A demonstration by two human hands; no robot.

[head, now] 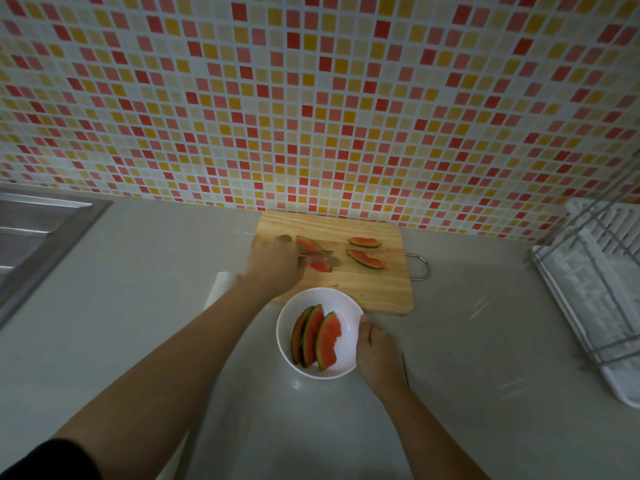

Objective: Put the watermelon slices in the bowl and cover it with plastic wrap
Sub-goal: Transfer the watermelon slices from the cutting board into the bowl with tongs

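The white bowl (348, 327) stands on the grey surface (485, 341) around the middle, its far rim overlapping the front edge of the wooden cutting board (374, 289), which lies against the surface's back edge under the tiled wall (311, 98). Three watermelon slices (313, 336) lean side by side inside the bowl, rinds to the left. The right hand (377, 351) grips the bowl at its right wall, thumb (363, 319) on the rim. The left hand (273, 265) reaches onto the board's left part, over a pair of slices (317, 258); it is blurred, and whether its fingers are closed on them cannot be told. Two more slices (365, 259) lie apart on the board's right half. A white object (220, 285), not identifiable, shows beside the left forearm. A sink (34, 230) is at the left edge, a dish rack (595, 278) at the right edge.
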